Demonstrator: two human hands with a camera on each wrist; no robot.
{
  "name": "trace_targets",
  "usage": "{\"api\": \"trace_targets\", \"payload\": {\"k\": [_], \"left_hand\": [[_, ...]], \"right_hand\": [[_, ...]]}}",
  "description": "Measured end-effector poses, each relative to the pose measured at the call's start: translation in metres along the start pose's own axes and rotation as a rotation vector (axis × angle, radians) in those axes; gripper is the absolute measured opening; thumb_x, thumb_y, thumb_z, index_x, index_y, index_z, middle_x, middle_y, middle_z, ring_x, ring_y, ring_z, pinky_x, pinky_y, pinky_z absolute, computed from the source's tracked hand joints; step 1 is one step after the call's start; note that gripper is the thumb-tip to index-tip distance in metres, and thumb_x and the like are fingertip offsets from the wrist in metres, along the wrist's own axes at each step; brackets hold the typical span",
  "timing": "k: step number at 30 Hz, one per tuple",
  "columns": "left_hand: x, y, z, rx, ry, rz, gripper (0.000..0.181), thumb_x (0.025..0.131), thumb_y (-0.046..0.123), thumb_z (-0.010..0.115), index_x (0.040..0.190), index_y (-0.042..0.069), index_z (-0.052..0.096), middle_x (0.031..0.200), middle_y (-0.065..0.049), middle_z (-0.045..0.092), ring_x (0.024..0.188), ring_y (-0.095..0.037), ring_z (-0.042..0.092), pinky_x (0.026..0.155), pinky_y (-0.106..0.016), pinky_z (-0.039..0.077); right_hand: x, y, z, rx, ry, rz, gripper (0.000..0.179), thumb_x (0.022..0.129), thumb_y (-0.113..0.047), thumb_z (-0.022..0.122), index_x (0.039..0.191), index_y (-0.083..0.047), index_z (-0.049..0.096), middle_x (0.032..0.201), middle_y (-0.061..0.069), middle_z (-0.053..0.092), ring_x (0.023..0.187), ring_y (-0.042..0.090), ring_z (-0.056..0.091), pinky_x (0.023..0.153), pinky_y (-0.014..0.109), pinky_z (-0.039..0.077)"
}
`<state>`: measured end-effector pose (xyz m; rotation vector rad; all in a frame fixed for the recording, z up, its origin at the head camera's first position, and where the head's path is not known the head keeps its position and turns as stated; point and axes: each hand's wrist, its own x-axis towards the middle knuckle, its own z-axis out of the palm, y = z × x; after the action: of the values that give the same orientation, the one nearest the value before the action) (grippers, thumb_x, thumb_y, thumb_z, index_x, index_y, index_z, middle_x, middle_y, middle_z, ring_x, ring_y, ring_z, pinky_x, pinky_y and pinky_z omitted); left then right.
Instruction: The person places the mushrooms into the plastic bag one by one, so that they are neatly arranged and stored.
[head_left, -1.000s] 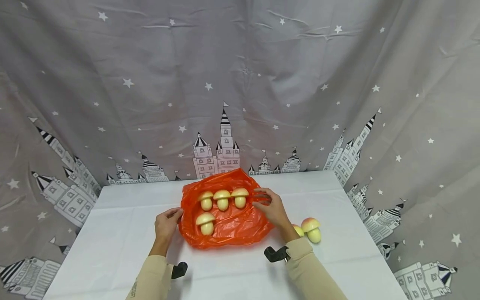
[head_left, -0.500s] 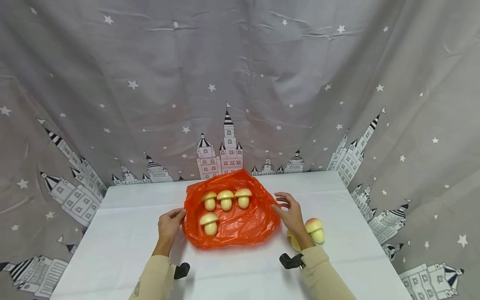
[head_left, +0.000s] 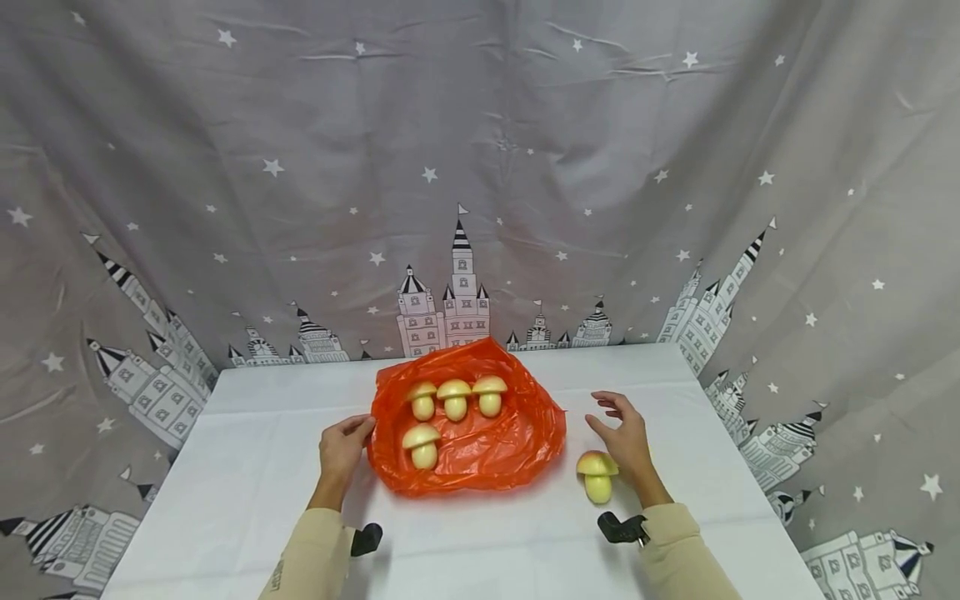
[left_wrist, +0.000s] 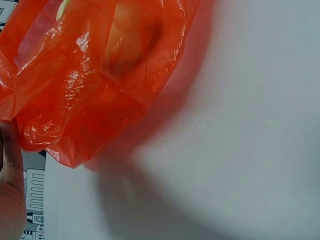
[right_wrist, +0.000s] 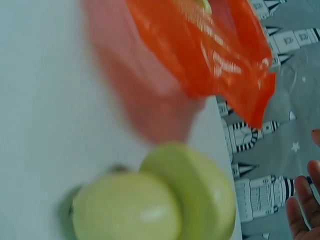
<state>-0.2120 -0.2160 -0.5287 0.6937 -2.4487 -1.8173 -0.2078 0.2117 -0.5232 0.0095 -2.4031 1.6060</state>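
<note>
An orange-red plastic bag (head_left: 487, 454) lies spread with its mouth up. Inside it, three toy mushrooms (head_left: 455, 400) stand in a row, and another toy mushroom (head_left: 422, 446) sits below the left end. My left hand (head_left: 342, 454) pinches the bag's left edge; in the left wrist view a finger (left_wrist: 11, 155) meets the plastic. Off the bag's right side, my right hand (head_left: 626, 437) holds nothing, fingers apart and slightly bent. Just below its thumb is a mushroom with a reddish-yellow cap (head_left: 597, 477), seen close in the right wrist view. A second one is almost wholly hidden behind that hand.
The white-covered table (head_left: 480, 550) runs back to a grey curtain (head_left: 480, 167) printed with castles and stars. A black wrist mount (head_left: 366, 539) sticks out from the left sleeve, and a similar mount (head_left: 621, 527) from the right sleeve.
My right hand has left the bag's right edge and moved right, over to the mushrooms on the table. The bag's right side has spread outward. My left hand has stayed at the bag's edge.
</note>
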Motion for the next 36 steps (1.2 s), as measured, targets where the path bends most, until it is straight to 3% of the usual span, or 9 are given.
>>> {"api": "trace_targets", "payload": {"k": [8, 15, 19, 24, 32, 36], "left_hand": [[-0.001, 0.001, 0.0, 0.006, -0.002, 0.003, 0.039, 0.1, 0.026, 0.054, 0.125, -0.003, 0.06, 0.124, -0.024, 0.06, 0.11, -0.034, 0.059, 0.101, -0.043, 0.045], [-0.001, 0.0, 0.001, 0.0, 0.008, 0.007, 0.037, 0.099, 0.024, 0.055, 0.123, -0.003, 0.062, 0.122, -0.024, 0.061, 0.107, -0.032, 0.06, 0.098, -0.041, 0.048], [-0.002, 0.0, 0.0, -0.006, 0.009, 0.009, 0.037, 0.099, 0.024, 0.056, 0.123, -0.003, 0.061, 0.123, -0.024, 0.061, 0.108, -0.032, 0.06, 0.099, -0.042, 0.047], [-0.002, -0.001, -0.002, -0.003, 0.014, 0.007, 0.037, 0.099, 0.024, 0.055, 0.124, -0.004, 0.061, 0.123, -0.025, 0.06, 0.109, -0.033, 0.059, 0.099, -0.042, 0.046], [-0.001, 0.001, -0.002, 0.004, 0.028, 0.013, 0.035, 0.099, 0.023, 0.056, 0.122, -0.003, 0.062, 0.121, -0.023, 0.062, 0.106, -0.031, 0.061, 0.098, -0.042, 0.048], [-0.001, 0.002, -0.003, 0.003, 0.022, -0.002, 0.036, 0.099, 0.024, 0.055, 0.123, -0.002, 0.062, 0.122, -0.023, 0.061, 0.108, -0.032, 0.06, 0.099, -0.042, 0.047]], "right_hand": [[-0.007, 0.018, -0.018, -0.114, 0.05, -0.036, 0.035, 0.082, -0.001, 0.073, 0.114, 0.002, 0.062, 0.117, 0.022, 0.061, 0.112, 0.036, 0.053, 0.098, 0.051, 0.038], [-0.018, 0.033, -0.021, -0.096, 0.112, 0.037, 0.029, 0.081, -0.002, 0.073, 0.109, 0.001, 0.065, 0.117, 0.018, 0.062, 0.107, 0.036, 0.057, 0.095, 0.053, 0.044], [-0.021, 0.039, -0.021, -0.133, 0.129, 0.024, 0.029, 0.079, -0.002, 0.074, 0.107, 0.001, 0.066, 0.114, 0.019, 0.063, 0.11, 0.036, 0.056, 0.095, 0.053, 0.043], [-0.022, 0.046, -0.02, -0.157, 0.131, 0.006, 0.029, 0.078, -0.001, 0.075, 0.105, 0.003, 0.066, 0.11, 0.022, 0.064, 0.108, 0.037, 0.056, 0.097, 0.053, 0.04], [-0.027, 0.055, -0.02, -0.215, 0.101, 0.032, 0.029, 0.078, -0.001, 0.075, 0.105, 0.003, 0.067, 0.107, 0.022, 0.065, 0.102, 0.036, 0.059, 0.088, 0.04, 0.044], [-0.028, 0.062, -0.02, -0.233, 0.072, 0.051, 0.028, 0.079, -0.004, 0.075, 0.106, 0.003, 0.067, 0.108, 0.022, 0.065, 0.104, 0.037, 0.059, 0.092, 0.043, 0.043]]}}
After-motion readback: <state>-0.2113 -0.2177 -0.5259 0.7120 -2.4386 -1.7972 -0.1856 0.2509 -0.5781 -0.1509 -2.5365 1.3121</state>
